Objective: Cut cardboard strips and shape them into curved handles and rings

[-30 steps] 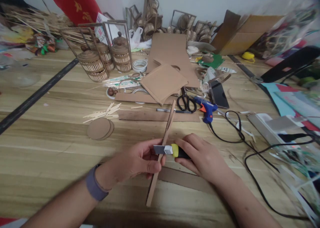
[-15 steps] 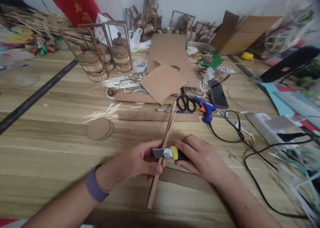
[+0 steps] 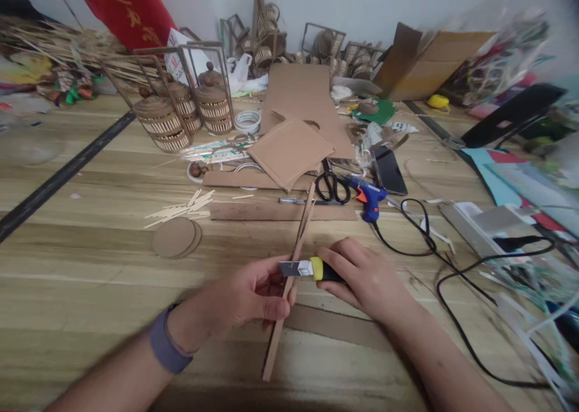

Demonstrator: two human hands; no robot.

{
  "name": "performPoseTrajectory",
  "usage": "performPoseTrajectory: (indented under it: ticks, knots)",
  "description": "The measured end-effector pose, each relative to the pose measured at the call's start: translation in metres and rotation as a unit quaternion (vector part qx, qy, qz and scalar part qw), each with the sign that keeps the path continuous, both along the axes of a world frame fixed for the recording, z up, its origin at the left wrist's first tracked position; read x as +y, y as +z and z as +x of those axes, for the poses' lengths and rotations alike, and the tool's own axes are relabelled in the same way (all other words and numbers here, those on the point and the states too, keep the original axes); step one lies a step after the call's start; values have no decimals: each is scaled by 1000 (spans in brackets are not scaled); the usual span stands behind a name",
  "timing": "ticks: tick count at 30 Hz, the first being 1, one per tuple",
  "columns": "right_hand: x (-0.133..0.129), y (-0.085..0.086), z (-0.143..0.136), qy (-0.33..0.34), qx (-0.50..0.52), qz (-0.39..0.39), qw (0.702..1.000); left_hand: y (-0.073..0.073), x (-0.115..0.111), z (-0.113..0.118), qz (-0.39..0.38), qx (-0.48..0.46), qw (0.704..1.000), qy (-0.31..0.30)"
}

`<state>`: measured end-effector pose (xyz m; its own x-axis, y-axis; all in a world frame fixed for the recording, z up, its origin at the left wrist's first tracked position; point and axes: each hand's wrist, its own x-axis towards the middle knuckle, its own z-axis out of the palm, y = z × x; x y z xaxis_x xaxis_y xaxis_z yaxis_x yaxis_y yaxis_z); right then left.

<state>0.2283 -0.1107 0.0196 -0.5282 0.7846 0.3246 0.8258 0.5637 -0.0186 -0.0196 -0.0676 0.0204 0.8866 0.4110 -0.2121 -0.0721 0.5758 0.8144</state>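
- Left hand point(image 3: 251, 291) grips strip point(image 3: 275, 344), lower end toward desk's point(image 3: 113, 291) near edge.
- Right hand point(image 3: 366, 279) grips knife point(image 3: 317, 268), blade point(image 3: 287, 269) crossing strip.
- Right hand hides handle's point(image 3: 332, 273) rear.

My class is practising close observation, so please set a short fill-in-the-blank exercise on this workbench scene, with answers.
1. The right hand holds a utility knife with a black and bright ____ handle.
2. The left hand grips a strip made of ____.
3. The hot-glue gun is mainly ____ in colour.
Missing words: yellow; cardboard; blue.
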Motion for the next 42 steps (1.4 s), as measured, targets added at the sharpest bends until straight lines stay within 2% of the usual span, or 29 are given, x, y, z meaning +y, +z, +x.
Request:
performPoseTrajectory:
  ticks: [16,26,42]
  knots:
    - [2,-1,8,-18,-8,14,1000,-1,4,-2,20,-8,1000,-23]
    - [0,-5,-5,-16,-7,17,1000,-1,-3,2,48,82,995,0]
    - [3,-4,6,-16,-8,7,1000,3,0,-2,90,63,993,-33]
